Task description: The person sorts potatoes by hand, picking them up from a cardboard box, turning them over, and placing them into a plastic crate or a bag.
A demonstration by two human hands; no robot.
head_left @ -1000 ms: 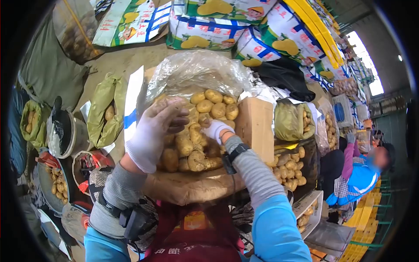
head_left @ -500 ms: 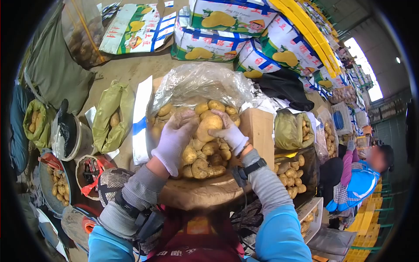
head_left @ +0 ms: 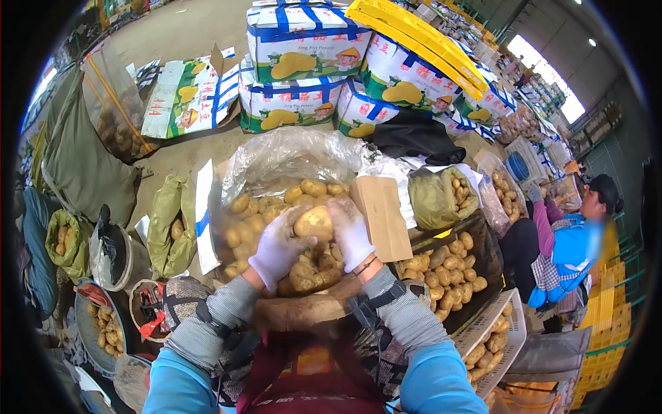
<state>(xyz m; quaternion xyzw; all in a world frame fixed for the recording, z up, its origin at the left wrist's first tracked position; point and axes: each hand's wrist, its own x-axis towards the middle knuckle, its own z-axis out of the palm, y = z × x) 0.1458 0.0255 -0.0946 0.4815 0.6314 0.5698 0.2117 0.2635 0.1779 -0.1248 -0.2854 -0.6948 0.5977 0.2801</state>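
A large pale-yellow potato [head_left: 314, 224] is held up between my two white-gloved hands. My left hand [head_left: 277, 243] is closed around its left and lower side, thumb and fingers curled in. Against its right side press the fingers of my right hand [head_left: 352, 233], slightly blurred. Below and behind them, many loose potatoes [head_left: 238, 231] fill an open container lined with clear plastic film [head_left: 289, 157]. A clump of browner potatoes [head_left: 310, 274] lies just under my hands.
A cardboard flap [head_left: 381, 217] stands at the container's right. Beyond it are a dark crate of potatoes [head_left: 452, 269] and a white basket [head_left: 514, 331]. Green sacks [head_left: 171, 228] stand left; printed potato cartons [head_left: 296, 52] are stacked ahead. A person in blue [head_left: 569, 252] sits at right.
The potato was gripped by my right hand, with my left hand beside it; now both hands hold it. My view has tilted up, so the cartons and surroundings appear shifted.
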